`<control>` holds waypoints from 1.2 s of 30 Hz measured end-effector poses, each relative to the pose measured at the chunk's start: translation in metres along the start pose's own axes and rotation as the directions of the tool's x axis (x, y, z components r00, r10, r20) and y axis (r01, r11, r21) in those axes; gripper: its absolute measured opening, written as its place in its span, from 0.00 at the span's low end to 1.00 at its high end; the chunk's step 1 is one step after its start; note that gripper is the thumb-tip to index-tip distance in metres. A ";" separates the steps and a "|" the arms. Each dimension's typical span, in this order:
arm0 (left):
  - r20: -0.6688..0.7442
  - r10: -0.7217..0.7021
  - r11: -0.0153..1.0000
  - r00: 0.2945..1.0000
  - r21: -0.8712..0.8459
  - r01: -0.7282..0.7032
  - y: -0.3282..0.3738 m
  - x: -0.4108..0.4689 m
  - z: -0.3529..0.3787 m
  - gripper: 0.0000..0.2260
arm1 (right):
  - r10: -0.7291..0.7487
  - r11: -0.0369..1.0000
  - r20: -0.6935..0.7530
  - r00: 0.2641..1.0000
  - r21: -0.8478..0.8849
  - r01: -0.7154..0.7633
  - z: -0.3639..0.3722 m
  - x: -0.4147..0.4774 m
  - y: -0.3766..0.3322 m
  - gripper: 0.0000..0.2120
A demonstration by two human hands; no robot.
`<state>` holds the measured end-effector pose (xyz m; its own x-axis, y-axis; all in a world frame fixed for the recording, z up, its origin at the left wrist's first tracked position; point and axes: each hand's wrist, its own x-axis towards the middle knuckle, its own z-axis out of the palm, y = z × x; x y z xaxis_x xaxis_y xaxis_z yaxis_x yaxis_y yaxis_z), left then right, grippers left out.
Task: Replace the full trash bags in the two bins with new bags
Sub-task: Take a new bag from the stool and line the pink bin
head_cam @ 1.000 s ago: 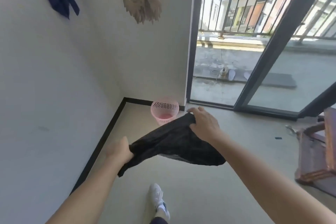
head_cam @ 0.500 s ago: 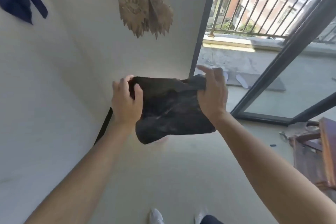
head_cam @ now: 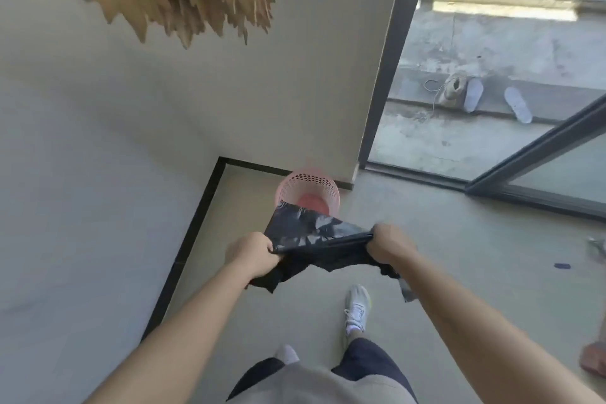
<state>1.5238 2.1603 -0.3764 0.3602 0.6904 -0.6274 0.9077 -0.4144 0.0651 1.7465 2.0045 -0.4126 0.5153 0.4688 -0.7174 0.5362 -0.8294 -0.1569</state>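
Left hand [head_cam: 252,254] and right hand [head_cam: 388,243], fingers clenched on a black bag [head_cam: 314,233], hold it stretched between them above the floor, near a pink bin [head_cam: 308,190]

Both arms reach forward, left hand [head_cam: 252,254] and right hand [head_cam: 390,244] fisted, knuckles up.

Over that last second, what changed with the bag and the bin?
Both hands, left and right, swung the black bag up to chest height, then down again, stretching it taut. Neither grip let go. The pink bin stayed unlined in its corner.
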 end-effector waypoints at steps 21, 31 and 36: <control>-0.304 0.048 0.886 0.952 -0.427 -0.181 0.053 0.081 -0.002 0.14 | -0.729 0.683 -0.231 0.644 -0.203 0.701 0.037 0.062 -0.038 0.28; -0.438 -0.392 0.662 0.809 -0.745 -0.082 -0.022 0.104 -0.066 0.08 | -0.125 0.769 0.377 0.918 -0.548 0.330 0.040 0.054 -0.050 0.16; -0.298 -0.536 0.426 0.790 -0.903 -0.052 -0.004 0.126 -0.083 0.09 | -0.244 0.895 0.251 0.937 -0.315 0.317 0.064 0.049 -0.052 0.13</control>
<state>1.5837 2.2981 -0.3909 -0.1376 0.9442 -0.2991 0.5626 0.3230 0.7610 1.7013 2.0508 -0.4827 0.1844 0.5652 -0.8041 0.8536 -0.4976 -0.1540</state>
